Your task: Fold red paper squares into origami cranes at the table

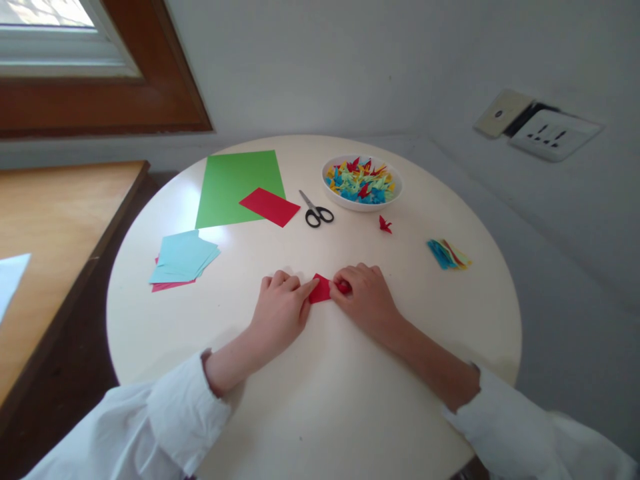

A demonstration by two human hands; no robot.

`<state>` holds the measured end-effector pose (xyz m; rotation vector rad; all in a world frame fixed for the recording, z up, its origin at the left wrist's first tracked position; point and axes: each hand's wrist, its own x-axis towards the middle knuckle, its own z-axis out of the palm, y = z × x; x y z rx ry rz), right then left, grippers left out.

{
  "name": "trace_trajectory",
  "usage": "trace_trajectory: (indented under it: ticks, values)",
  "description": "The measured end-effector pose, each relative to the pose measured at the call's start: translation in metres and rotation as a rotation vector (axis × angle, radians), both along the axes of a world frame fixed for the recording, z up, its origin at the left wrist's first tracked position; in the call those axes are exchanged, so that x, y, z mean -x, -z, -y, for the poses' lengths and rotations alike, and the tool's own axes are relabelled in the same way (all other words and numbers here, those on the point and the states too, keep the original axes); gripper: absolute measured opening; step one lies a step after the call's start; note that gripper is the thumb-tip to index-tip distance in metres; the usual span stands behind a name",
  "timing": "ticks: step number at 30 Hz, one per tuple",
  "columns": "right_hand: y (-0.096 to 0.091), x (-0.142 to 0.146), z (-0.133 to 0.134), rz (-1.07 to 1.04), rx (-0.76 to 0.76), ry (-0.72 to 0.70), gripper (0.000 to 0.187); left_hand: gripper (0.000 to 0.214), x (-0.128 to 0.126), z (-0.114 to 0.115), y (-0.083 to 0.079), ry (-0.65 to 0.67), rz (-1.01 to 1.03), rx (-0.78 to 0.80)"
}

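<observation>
A small piece of red paper [321,289] lies on the white round table between my two hands. My left hand [281,303] is closed, its index fingertip pressed on the paper's left part and the thumb at the lower left edge. The right edge is pinched by my right hand [367,293], where the paper curls up under the bent fingers. Part of the paper is hidden there. Beyond my right hand stands a small folded red paper crane [385,225]. Black-handled scissors [315,212] lie farther back, near the middle.
A white bowl [362,206] of colourful paper cranes stands at the back. A green sheet [235,177] lies back left under a red paper rectangle [270,207]. Light blue squares [181,257] are stacked at left, coloured paper pieces [448,255] at right. A wall socket [554,135] is at right.
</observation>
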<state>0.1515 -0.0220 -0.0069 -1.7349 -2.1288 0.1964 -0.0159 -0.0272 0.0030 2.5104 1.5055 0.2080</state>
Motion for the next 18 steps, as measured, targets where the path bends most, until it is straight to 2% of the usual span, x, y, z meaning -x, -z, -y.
trace_trajectory:
  ticks: [18]
  values:
    - [0.0013, 0.0007, 0.0015, 0.071, -0.044, -0.007, 0.011, 0.038, -0.0023, 0.0008, -0.001, 0.015, -0.091, -0.047]
